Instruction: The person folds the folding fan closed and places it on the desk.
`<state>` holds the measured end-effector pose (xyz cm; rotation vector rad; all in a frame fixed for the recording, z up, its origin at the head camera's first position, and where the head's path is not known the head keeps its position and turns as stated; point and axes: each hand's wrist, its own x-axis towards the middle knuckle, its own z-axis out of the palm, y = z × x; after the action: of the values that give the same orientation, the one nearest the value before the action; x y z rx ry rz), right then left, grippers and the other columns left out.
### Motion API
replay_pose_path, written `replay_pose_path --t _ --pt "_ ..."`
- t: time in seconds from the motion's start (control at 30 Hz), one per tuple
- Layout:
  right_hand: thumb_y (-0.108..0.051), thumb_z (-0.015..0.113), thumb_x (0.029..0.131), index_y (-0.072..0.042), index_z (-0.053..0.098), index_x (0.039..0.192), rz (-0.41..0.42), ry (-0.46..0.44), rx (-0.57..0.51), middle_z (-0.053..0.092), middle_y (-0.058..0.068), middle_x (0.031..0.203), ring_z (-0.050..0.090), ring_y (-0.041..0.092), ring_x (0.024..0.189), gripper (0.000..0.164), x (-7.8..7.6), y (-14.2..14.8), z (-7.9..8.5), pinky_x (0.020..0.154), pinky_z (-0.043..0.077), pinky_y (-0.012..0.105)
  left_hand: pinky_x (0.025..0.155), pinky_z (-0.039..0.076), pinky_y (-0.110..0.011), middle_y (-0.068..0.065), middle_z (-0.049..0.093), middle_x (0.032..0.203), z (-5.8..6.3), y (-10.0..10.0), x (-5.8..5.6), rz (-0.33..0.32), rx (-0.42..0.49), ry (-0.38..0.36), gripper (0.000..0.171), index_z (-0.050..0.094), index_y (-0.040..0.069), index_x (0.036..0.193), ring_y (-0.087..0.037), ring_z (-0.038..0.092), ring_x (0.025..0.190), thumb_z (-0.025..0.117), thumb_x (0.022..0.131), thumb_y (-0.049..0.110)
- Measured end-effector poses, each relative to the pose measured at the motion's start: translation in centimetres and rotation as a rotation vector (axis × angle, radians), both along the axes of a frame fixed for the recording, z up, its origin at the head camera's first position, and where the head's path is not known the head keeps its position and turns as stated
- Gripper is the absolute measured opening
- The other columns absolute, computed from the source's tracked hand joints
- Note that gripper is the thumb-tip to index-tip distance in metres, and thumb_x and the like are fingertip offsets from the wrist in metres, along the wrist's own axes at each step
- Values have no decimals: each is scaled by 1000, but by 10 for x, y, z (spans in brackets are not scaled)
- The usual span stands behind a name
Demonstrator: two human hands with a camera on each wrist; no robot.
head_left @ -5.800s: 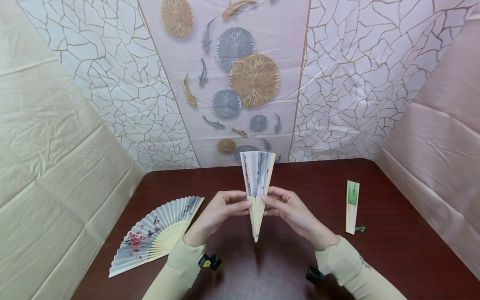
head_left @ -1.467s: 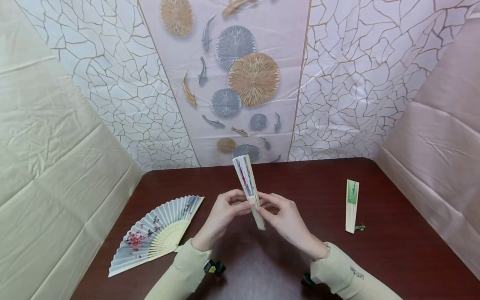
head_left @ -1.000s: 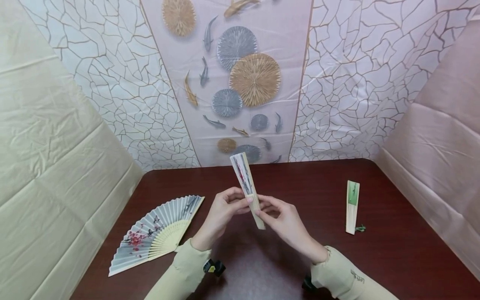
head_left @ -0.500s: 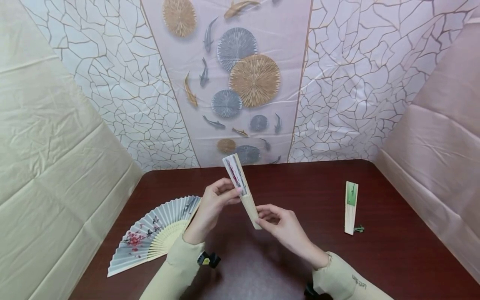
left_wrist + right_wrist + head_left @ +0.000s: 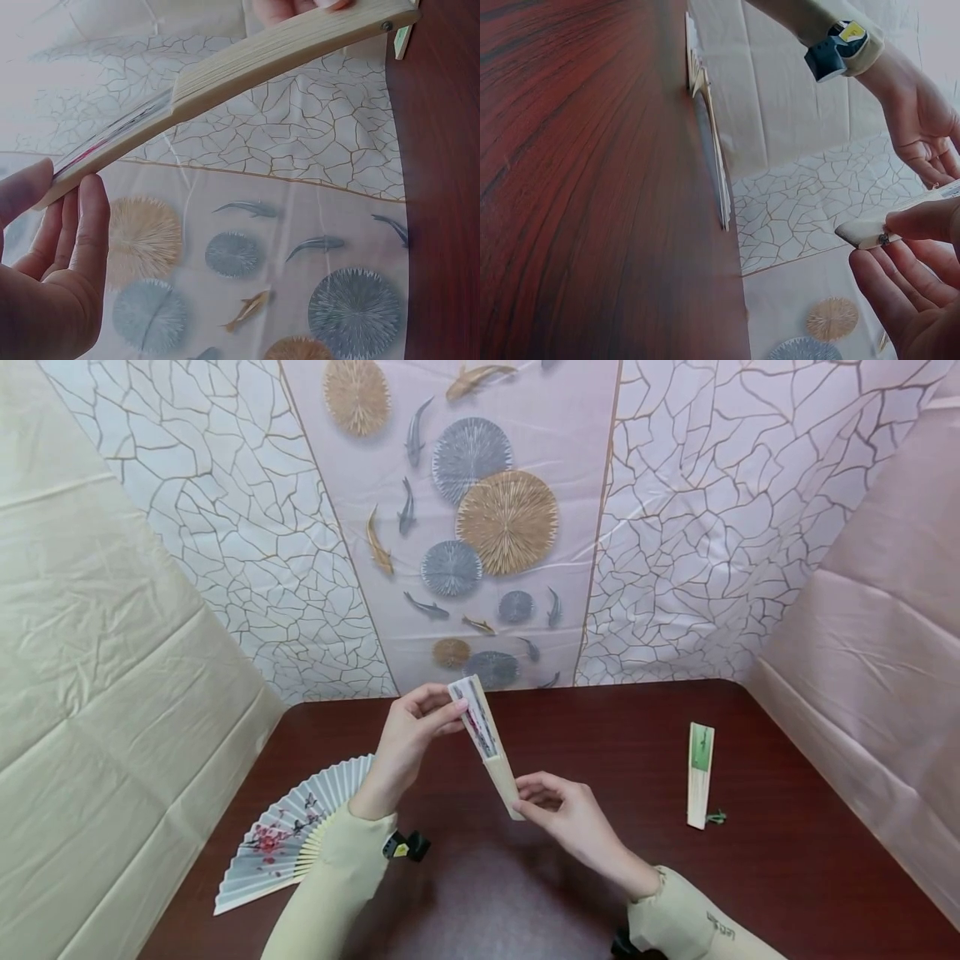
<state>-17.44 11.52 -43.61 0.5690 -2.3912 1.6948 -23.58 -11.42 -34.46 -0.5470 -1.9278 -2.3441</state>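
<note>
A folding fan (image 5: pixel 486 745), folded to a narrow bundle of pale ribs with grey printed cloth, is held tilted above the table between both hands. My left hand (image 5: pixel 411 735) pinches its cloth end near the top, thumb in front. At the lower, riveted end my right hand (image 5: pixel 564 817) pinches the ribs between thumb and fingers. The left wrist view shows the folded fan (image 5: pixel 225 79) from the side, its rivet near the far tip. In the right wrist view, the rivet end of the fan (image 5: pixel 870 231) pokes out past the right thumb.
A spread grey fan (image 5: pixel 273 839) with red blossoms lies at the left of the dark red table (image 5: pixel 600 727), partly behind the left forearm. A closed green fan (image 5: pixel 701 774) with a green tassel lies at the right. Patterned cloth walls (image 5: pixel 675 527) surround the table.
The fan in hand was partly spread and is now folded and tilted left. My left hand has slid up to its top end; my right hand has moved down to the rivet end.
</note>
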Motion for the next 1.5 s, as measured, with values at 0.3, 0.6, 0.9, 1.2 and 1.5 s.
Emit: replay_pose_path --t 0.3,0.6,0.9,1.2,1.5 --pt "-8 80 86 -9 74 108 -52 28 27 74 -1 90 70 11 82 23 -7 12 -3 77 58 27 95 53 -56 -9 72 101 1 19 -24 -62 -17 -38 16 69 2 106 -19 70 89 74 92 8" --pt "-6 80 86 -7 73 109 -130 36 58 74 2 90 71 15 79 24 -19 33 -2 69 58 26 95 54 -54 -7 70 99 5 54 -61 -124 -68 -62 17 67 0 108 -17 69 86 72 93 9" --pt "-4 78 88 0 71 110 -135 -34 47 73 11 92 72 19 78 24 -34 47 -14 64 60 26 96 53 -53 -8 71 98 -13 75 -90 -137 -66 -152 16 67 -2 107 -16 70 84 71 94 6" --pt "-3 77 88 1 68 114 -170 -112 114 73 10 91 71 18 78 28 -47 56 -27 63 59 25 96 54 -52 -12 71 99 -36 93 -110 -114 -109 -218 27 64 -9 115 -15 69 80 71 94 7" --pt "1 75 88 7 63 116 -127 -201 117 70 12 90 70 23 79 32 -55 57 -34 64 61 30 93 56 -47 -15 70 101 -59 102 -128 -86 -155 -275 29 64 -7 115 -16 68 79 73 94 10"
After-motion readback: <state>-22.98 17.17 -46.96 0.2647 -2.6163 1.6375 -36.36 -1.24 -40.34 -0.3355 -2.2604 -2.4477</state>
